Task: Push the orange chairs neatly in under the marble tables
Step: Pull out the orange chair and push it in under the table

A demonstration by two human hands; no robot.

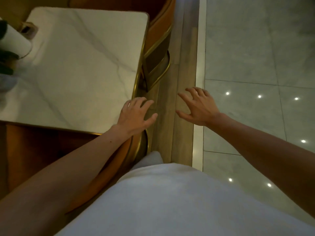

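A white marble table with a gold rim fills the upper left. One orange chair with gold trim stands at the table's far right side, its back close against the rim. A second orange chair sits at the near edge, under my left forearm, its seat tucked beneath the tabletop. My left hand hovers over the table's near right corner with fingers spread and holds nothing. My right hand is held out over the floor strip to the right, fingers spread, empty.
A white cylinder with dark bands lies at the table's left edge. A wooden floor strip runs beside the chairs, bordered by a pale step edge. Grey glossy tiles reflect ceiling lights at right.
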